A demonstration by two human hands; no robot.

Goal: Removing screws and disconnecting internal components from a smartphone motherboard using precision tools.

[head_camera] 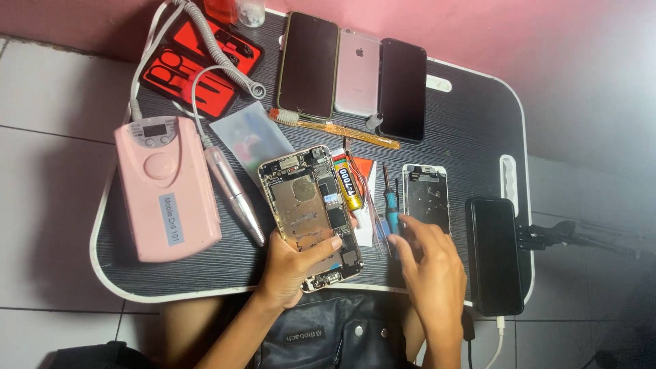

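My left hand (290, 266) grips an opened phone body (311, 208) from below, its bare circuit boards and metal frame facing up, thumb across the lower edge. My right hand (427, 263) rests on the tray table just right of it, fingertips touching a blue-handled screwdriver (391, 205). A detached phone screen panel (426, 198) lies face down just beyond that hand. A yellow glue tube (348, 188) lies between the phone body and the screwdriver.
A dark lap tray (471, 116) with white rim carries a pink drill box (164, 188) with its handpiece (232, 191), a red tool case (198, 65), three phones (355, 72) at the back, an orange toothbrush (342, 130), a plastic bag (249, 137) and a black phone (493, 253) on charge.
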